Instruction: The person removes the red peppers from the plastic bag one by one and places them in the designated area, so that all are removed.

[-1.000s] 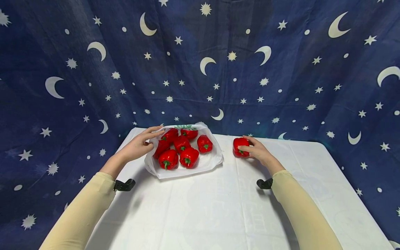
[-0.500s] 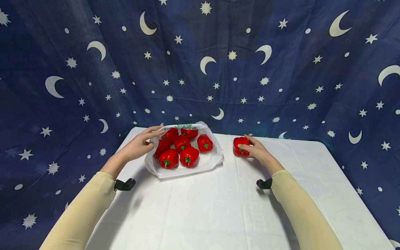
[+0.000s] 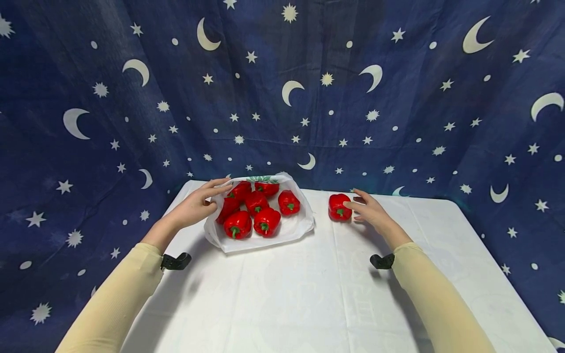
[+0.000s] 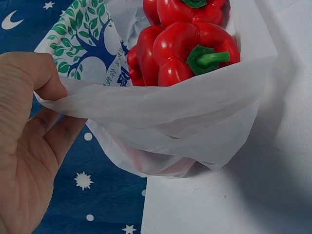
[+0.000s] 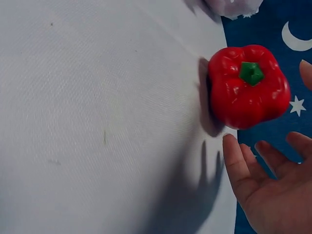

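Observation:
My left hand (image 3: 194,207) pinches the edge of a white plastic bag (image 4: 165,107) between thumb and fingers, holding its mouth up. Inside the bag lie several red bell peppers (image 3: 267,222) with green stems. Green leaves and a blue tree are printed on the bag's far inner side. To the right of the bag a single red bell pepper (image 5: 249,87) stands on the table, stem showing. Just right of it is my right hand (image 3: 372,214), its fingers spread and apart from the pepper in the right wrist view.
A white cloth covers the table (image 3: 287,299). Behind it and at both sides hangs a dark blue curtain (image 3: 247,98) with moons and stars. Black wrist straps (image 3: 175,261) sit at the cuffs of both pale yellow sleeves (image 3: 119,294).
My right hand has let go of the lone bell pepper and drawn back a little to the right, fingers opening. The left hand and the bag have stayed in place.

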Available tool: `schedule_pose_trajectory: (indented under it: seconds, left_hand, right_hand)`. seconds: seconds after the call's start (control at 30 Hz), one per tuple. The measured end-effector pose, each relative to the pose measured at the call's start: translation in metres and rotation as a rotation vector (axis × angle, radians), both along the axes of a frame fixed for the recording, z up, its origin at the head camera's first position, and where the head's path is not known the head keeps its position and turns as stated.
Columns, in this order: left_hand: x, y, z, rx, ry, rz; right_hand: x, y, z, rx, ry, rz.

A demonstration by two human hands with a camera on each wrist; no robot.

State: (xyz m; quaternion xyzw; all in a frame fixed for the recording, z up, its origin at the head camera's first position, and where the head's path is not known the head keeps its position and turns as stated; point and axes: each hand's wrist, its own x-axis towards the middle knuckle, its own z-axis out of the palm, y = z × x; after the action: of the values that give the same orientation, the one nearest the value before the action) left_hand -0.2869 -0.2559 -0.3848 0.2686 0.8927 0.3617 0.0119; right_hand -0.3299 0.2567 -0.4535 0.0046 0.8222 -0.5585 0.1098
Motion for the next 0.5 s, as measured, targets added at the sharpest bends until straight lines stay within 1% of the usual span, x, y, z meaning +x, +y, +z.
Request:
schedule_pose_trajectory:
  seconds: [0.27, 0.5]
  left_hand:
    - [0.0, -0.001, -0.002, 0.008, -0.001, -0.006]
    - [0.001, 0.0, 0.0, 0.008, -0.01, -0.008]
  right_hand:
    - [0.008, 0.005, 0.008, -0.033, 0.083, 0.013]
    - [0.016, 0.001, 0.016, -0.046, 0.097, 0.034]
